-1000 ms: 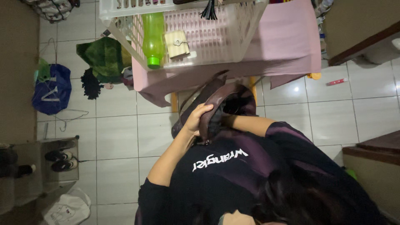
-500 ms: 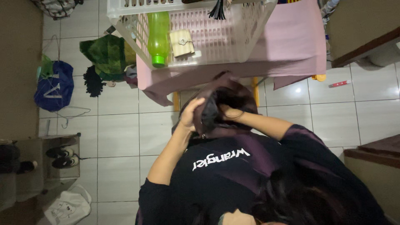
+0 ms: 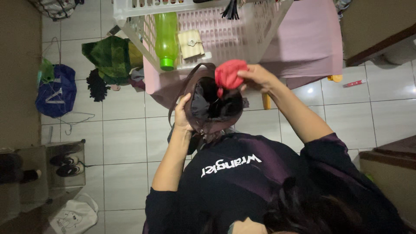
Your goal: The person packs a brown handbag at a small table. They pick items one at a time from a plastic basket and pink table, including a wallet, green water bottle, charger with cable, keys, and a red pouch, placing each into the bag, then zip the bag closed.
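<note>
Head view, frame centre: left hand grips the open brown bag; right hand pinches a red pouch above it. That light pinch could slip, dropping the pouch.

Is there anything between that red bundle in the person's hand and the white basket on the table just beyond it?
Nothing visible. The right hand holds the red pouch above the open brown bag, right by the white basket's near wall. The left hand grips the bag's rim.

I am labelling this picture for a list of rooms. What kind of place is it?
Probably a room in a home: a tiled floor, a white laundry basket on a pink-covered table, and shoes on a low rack.
</note>
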